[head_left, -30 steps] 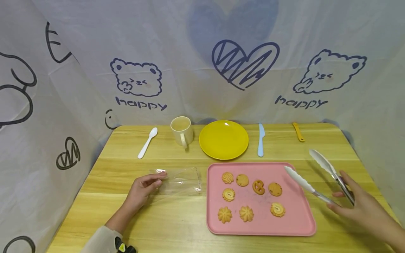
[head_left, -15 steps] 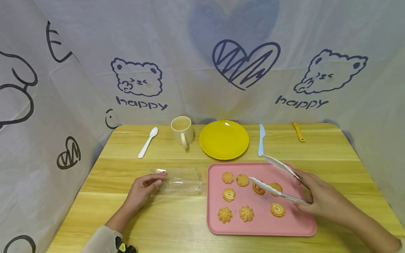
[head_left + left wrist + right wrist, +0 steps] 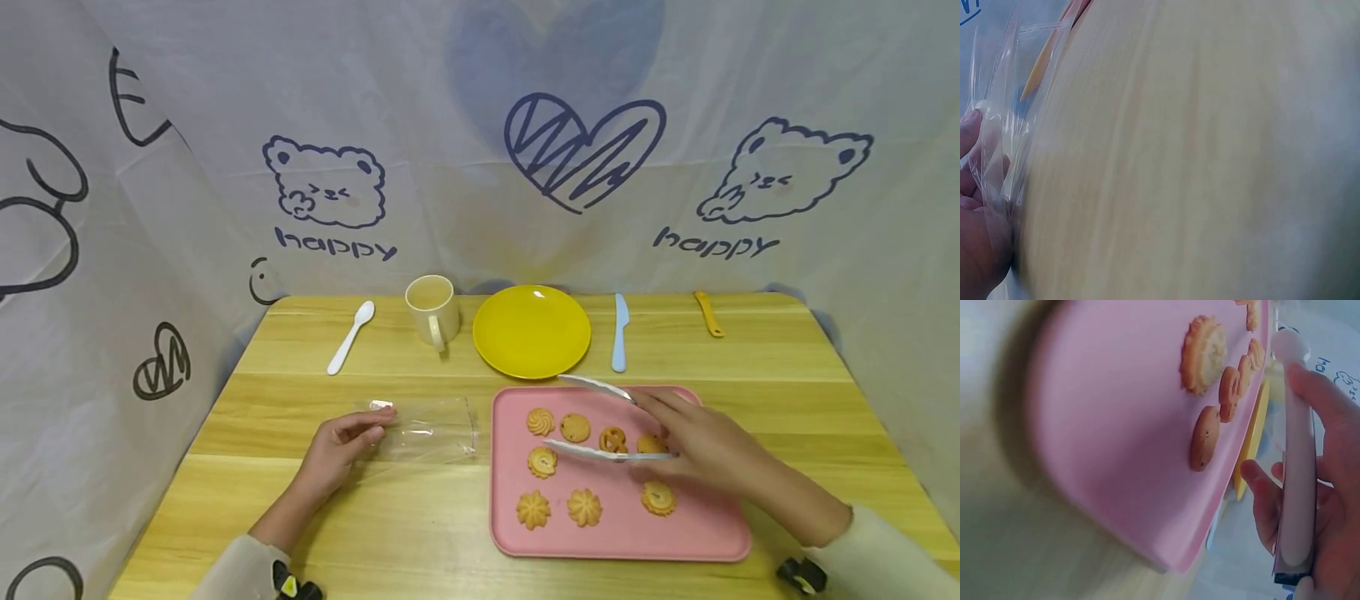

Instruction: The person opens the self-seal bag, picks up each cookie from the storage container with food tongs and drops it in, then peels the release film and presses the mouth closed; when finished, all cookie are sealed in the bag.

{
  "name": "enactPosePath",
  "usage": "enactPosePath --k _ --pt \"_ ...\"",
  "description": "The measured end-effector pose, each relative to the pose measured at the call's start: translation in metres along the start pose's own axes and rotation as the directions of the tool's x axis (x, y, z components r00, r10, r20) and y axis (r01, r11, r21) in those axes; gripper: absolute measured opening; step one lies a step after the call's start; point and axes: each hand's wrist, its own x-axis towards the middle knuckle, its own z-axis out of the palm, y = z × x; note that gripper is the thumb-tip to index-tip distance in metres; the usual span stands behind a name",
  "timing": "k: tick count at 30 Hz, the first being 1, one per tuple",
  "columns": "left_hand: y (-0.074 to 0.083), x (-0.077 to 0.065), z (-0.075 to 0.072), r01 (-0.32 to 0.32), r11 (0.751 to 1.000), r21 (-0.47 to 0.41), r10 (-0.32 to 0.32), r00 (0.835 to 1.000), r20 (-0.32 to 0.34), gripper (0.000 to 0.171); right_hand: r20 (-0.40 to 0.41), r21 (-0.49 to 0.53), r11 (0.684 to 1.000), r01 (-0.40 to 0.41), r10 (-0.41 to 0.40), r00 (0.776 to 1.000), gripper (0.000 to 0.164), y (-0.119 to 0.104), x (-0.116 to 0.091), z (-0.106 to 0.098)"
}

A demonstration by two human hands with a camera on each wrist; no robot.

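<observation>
My left hand [image 3: 337,450] holds a clear plastic bag [image 3: 438,429] near its left end, just left of the pink tray [image 3: 615,542]. The left wrist view shows the thumb and fingers at the transparent film [image 3: 1000,125]. Over the tray, my right hand [image 3: 712,446] grips metal tongs [image 3: 600,452] with white tips. Their two arms stand apart, tips pointing left, with nothing between them. Below lie several cookies: a swirl cookie [image 3: 540,422], a round speckled cookie [image 3: 575,427], a pretzel-shaped cookie [image 3: 612,439] and flower-shaped cookies [image 3: 584,507]. The hand and tongs partly cover another round cookie [image 3: 649,445].
Along the table's back edge stand a white spoon [image 3: 351,337], a cream mug [image 3: 432,312], a yellow plate [image 3: 531,332], a light blue knife [image 3: 619,333] and a yellow-orange handle-like piece [image 3: 707,313]. A printed cloth [image 3: 450,217] hangs behind the table.
My right hand has carried the tongs leftward from the tray's right side to over the cookies, and the tongs' arms are closer together. The left hand and bag have stayed put.
</observation>
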Motion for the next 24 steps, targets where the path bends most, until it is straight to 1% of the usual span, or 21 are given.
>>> enactPosePath --k 5,9,13,17,24 --pt "0.0 0.0 0.0 0.009 1.0 -0.003 -0.009 1.0 0.005 0.027 -0.018 -0.066 0.993 0.097 -0.098 0.995 0.089 -0.004 0.014 0.0" --pt "0.0 0.0 0.0 0.01 1.0 -0.007 -0.01 1.0 0.008 0.027 0.009 -0.092 0.985 0.144 -0.144 0.99 0.079 -0.007 0.024 -0.001" --pt "0.001 0.0 0.0 0.012 1.0 -0.004 -0.012 1.0 0.01 0.027 0.057 -0.105 0.981 0.165 -0.16 0.986 0.076 -0.008 0.031 -0.004" --pt "0.001 0.0 0.0 0.012 1.0 -0.001 -0.012 1.0 0.013 0.028 0.092 -0.107 0.98 0.169 -0.16 0.983 0.076 -0.008 0.037 -0.004" --pt "0.002 0.0 -0.001 0.023 1.0 0.0 -0.023 1.0 0.015 0.028 0.1 -0.113 0.976 0.186 -0.175 0.979 0.072 -0.007 0.04 -0.002"
